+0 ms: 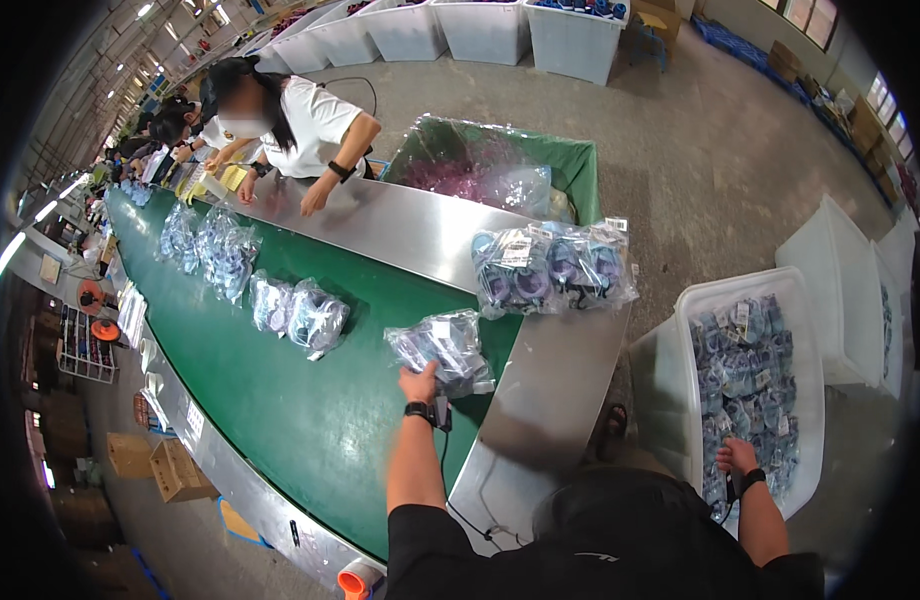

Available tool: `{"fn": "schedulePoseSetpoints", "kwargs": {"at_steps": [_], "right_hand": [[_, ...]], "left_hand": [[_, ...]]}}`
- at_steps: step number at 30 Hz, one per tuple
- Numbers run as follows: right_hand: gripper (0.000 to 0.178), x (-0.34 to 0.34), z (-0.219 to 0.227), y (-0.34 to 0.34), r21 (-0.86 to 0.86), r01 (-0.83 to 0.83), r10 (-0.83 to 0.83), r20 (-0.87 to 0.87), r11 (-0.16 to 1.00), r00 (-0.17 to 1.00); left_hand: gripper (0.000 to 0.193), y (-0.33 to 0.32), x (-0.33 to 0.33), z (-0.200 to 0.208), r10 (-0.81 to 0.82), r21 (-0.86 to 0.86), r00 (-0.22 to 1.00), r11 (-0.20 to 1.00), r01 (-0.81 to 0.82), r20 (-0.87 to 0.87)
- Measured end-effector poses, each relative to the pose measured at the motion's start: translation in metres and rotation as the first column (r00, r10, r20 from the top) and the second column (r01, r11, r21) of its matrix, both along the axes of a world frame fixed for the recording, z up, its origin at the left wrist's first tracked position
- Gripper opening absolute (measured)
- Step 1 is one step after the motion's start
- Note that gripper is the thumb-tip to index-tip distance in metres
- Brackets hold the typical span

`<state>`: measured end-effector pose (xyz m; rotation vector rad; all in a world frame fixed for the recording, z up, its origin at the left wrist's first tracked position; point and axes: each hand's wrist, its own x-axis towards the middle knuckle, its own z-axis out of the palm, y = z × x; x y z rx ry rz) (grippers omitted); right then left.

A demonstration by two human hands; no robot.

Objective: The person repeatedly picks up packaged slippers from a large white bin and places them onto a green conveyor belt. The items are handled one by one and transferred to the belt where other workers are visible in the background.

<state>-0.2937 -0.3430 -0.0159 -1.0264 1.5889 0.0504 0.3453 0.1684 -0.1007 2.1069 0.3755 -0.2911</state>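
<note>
1. While my left hand (417,383) grips the near edge of a clear bag of bluish goods (445,348) on the green belt (280,410), my right hand (737,457) is down in the white bin (692,300) at my right side, fingers curled into the loose packs (745,370) there.
2. Step, as I read it: feeding packs from bin to belt. L hand is setting one down or straightening it; R hand is fishing for another.
3. Can't tell if R hand has closed on a pack or is just resting on the heap; fingers half hidden.
4. Bag under L hand lies at belt's near end, just beside the steel side plate (570,380). Two fuller bundles (550,268) sit on the steel at the belt's end, apart from it.
5. More bags (300,312) are spaced up the belt twd a co-worker's hand (315,197) leaning on the far steel rail.
6. Next move calls for: L hand to let go flat, with a gap to the next bag; R hand needs a clean hold on one pack only, lifted over the bin rim w/o dragging others.
</note>
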Motion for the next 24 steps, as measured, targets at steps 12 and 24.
{"fn": "schedulePoseSetpoints", "kwargs": {"at_steps": [12,24], "right_hand": [[0.031,0.027,-0.027,-0.006,0.043,-0.127,0.123,0.068,0.991,0.990],[0.031,0.068,-0.018,0.004,0.004,-0.214,0.208,0.218,0.977,0.954]], "left_hand": [[0.056,0.010,-0.237,0.048,-0.017,-0.664,1.000,0.748,-0.002,-0.022],[0.038,-0.013,-0.201,0.040,-0.039,-0.561,0.966,0.820,-0.114,-0.254]]}}
